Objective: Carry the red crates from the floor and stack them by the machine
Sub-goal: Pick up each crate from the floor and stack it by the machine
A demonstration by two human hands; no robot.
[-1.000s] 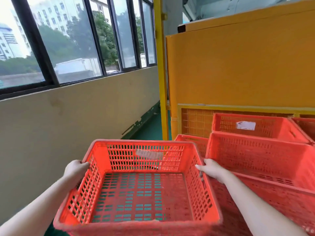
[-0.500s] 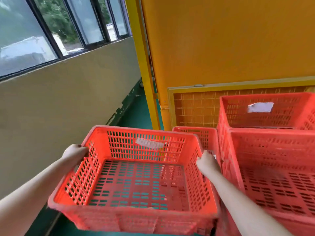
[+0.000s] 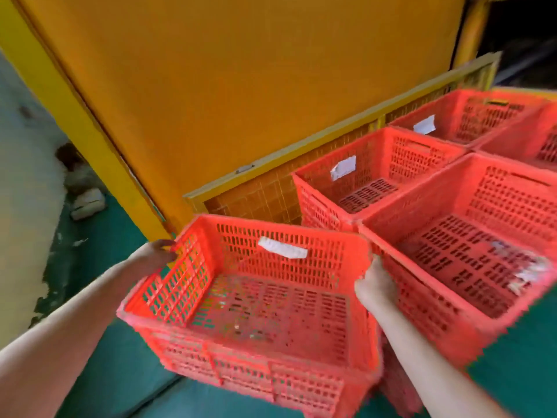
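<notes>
**Holding a red crate right next to the stacks by the orange machine**

Standing here watching: the person has the red crate point(image 3: 271, 306) by both side rims, low over the green floor point(image 3: 120, 372), tilted a bit so the left side sits higher. Left hand point(image 3: 156, 254) is at the far left corner, fingers curled over the rim. Right hand point(image 3: 376, 285) is clamped on the right rim, wedged into the narrow gap beside the next crate over, so its fingertips are hidden from me. The crate has nothing in it, just a white label point(image 3: 281, 247) on the inside of the far wall.

Its right side is just beside the near right crate point(image 3: 470, 254), basically touching. Behind that one sits the far middle crate point(image 3: 370, 173) with its own white tag, and further right the far right crate point(image 3: 470, 116). All of them line up against the yellow mesh guard point(image 3: 262, 200) at the foot of the big orange machine panel point(image 3: 241, 86).

Something red shows under the right forearm, too blurry to make out. Can't tell if the held crate is resting on anything. Over on the left there's a scuffed wall point(image 3: 27, 176) with some white junk point(image 3: 87, 203) at its base.
</notes>
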